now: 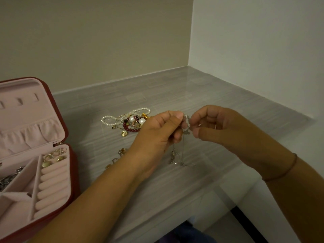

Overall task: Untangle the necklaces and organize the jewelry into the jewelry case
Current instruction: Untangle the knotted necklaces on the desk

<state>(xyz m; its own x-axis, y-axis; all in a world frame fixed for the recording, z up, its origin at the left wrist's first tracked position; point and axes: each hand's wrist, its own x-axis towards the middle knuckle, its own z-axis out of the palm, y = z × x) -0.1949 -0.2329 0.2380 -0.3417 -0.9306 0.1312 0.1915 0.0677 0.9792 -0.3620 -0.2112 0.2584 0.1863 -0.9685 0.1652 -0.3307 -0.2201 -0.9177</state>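
Observation:
My left hand (157,134) and my right hand (217,125) are raised over the grey counter (201,95) and both pinch a thin silver necklace (186,122) between them. Its chain hangs down to a small tangle (182,161) on the counter. A heap of jewelry (130,121) lies behind my left hand: a white pearl strand, dark red beads, large pearls and gold pieces. More gold pieces (121,152) peek out from under my left wrist. The open red jewelry case (35,155) with pink lining stands at the left, holding gold earrings (52,157) and a silver chain (8,178).
The counter sits in a corner, with a beige wall (96,41) behind and a white wall (263,50) at the right. Its front edge runs diagonally at the lower right. The case's upright lid has small hooks and a gathered pocket.

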